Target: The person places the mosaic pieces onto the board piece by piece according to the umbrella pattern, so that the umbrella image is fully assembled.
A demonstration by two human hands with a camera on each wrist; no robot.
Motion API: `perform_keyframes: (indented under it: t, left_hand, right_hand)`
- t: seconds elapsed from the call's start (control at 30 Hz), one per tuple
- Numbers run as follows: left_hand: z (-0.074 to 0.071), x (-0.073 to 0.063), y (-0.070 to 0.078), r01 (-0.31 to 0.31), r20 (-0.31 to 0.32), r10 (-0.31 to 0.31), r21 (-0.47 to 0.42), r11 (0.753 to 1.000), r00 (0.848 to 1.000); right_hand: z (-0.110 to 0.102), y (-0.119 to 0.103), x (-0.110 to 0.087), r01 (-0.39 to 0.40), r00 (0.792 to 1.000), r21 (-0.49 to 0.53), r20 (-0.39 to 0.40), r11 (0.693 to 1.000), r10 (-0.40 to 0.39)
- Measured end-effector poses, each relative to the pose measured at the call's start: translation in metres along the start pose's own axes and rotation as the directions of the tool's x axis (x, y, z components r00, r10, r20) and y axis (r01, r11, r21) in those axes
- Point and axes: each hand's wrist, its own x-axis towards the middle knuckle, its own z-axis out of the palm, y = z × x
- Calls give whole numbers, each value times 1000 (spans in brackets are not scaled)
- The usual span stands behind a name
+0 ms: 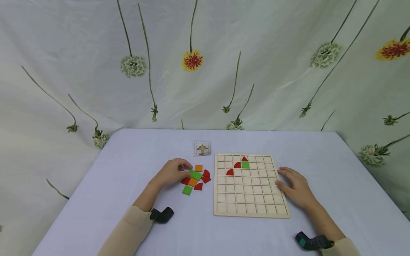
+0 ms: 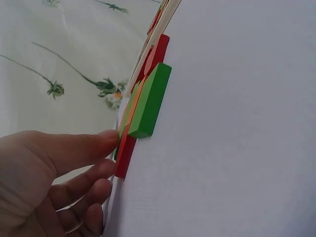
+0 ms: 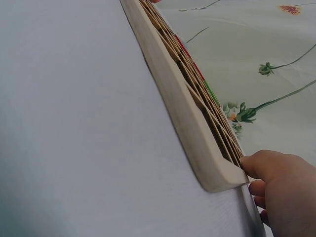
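Observation:
My left hand point(image 1: 173, 172) is at a small cluster of coloured tiles. Its thumb and index finger pinch the edge of a green tile point(image 1: 194, 174) lying over the others. Around it are an orange square point(image 1: 193, 182), red tiles point(image 1: 206, 173) and a green square point(image 1: 187, 190). A wooden grid board point(image 1: 251, 209) lies to the right. It carries a red triangle point(image 1: 244, 159), a green square point(image 1: 245, 165) and two red quarter-circles point(image 1: 230, 172). My right hand point(image 1: 296, 186) rests at the board's right edge, thumb touching the rim, fingers loosely extended.
A small pattern card point(image 1: 202, 148) with a coloured figure on a grid lies behind the tiles. Another orange square point(image 1: 199, 168) sits at the back of the cluster. A white cloth covers the table point(image 1: 253, 238). A flower-printed curtain point(image 1: 272, 64) hangs behind.

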Motion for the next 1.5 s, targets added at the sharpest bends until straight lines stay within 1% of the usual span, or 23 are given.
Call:
perform_keyframes:
  t: [0.1, 0.23, 0.43, 0.53, 0.63, 0.8, 0.97, 1.1, 1.2, 1.5]
  left_hand:
    - [-2, 1, -2, -9, 24, 9, -6, 1000, 1000]
    - [-5, 2, 1, -16, 49, 15, 19, 1000, 999]
    - [-7, 4, 7, -20, 58, 16, 65, 998, 998]
    - [-7, 3, 9, -15, 52, 11, 68, 998, 999]
    - [-7, 3, 7, -12, 37, 10, 50, 999, 999]
    - [-9, 1, 1, -29, 29, 29, -24, 999, 999]
    - [-12, 2, 1, -29, 20, 30, -69, 997, 999]
    - [-13, 4, 6, -22, 18, 23, -84, 996, 1000]
    - [-12, 6, 13, -30, 20, 32, -88, 996, 999]
    - [0, 16, 30, -42, 23, 43, -56, 998, 999]
  right_hand:
    - [-1, 0, 1, -3, 1000, 2, 2, 1000, 3]
    - [-1, 2, 1, -1, 1000, 4, 1, 1000, 1]
    - [1, 3, 0, 3, 1000, 2, -1, 1000, -3]
    - [2, 3, 0, 5, 1000, 3, -2, 1000, -5]
    - [2, 2, 0, 10, 1000, 4, -6, 1000, -10]
    - [2, 2, 0, 0, 1000, 2, 2, 1000, 0]
    - [2, 2, 0, -1, 1000, 1, 4, 1000, 1]
    - [2, 2, 0, -2, 1000, 2, 4, 1000, 2]
    - [1, 1, -1, -1, 1000, 4, 4, 1000, 1]
    - [1, 0, 0, 2, 1000, 1, 1, 1000, -2]
